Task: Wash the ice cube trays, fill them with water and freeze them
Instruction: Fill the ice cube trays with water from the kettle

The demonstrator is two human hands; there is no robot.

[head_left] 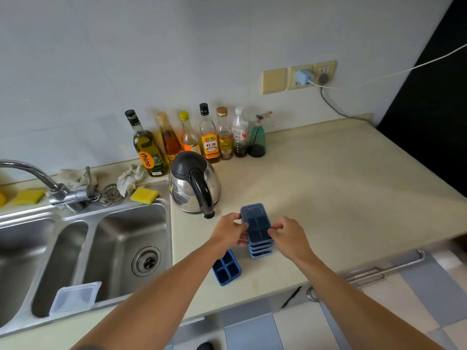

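While both hands close on it, the stack of dark blue rectangular plastic ice cube trays [260, 245] stands on the pale cream table [328, 185], just in front of the polished steel kettle with a black handle [194, 183] and to the right of the stainless steel sink [121, 223]. The left hand [230, 232] pinches the left long edge of the topmost tray and the right hand [290, 236] pinches the right long edge, so each grip is clenched on that rim; whether only the lid or the whole tray is taken cannot be told. A translucent, faintly frosted cover tops the stack, and square compartments show through it. An uncovered blue tray [226, 270] lies flat just beside the stack, partly hidden by the left forearm, and a clear plastic lid [75, 296] leans inside the sink. The trays look light, thin-walled and slightly flexible, and probably nest tightly, so the long rims near mid-length seem the best hold for separating them. Wet, the smooth plastic would likely be slippery; filled, each tray should be carried level. A yellow sponge [144, 195] rests on the sink rim.
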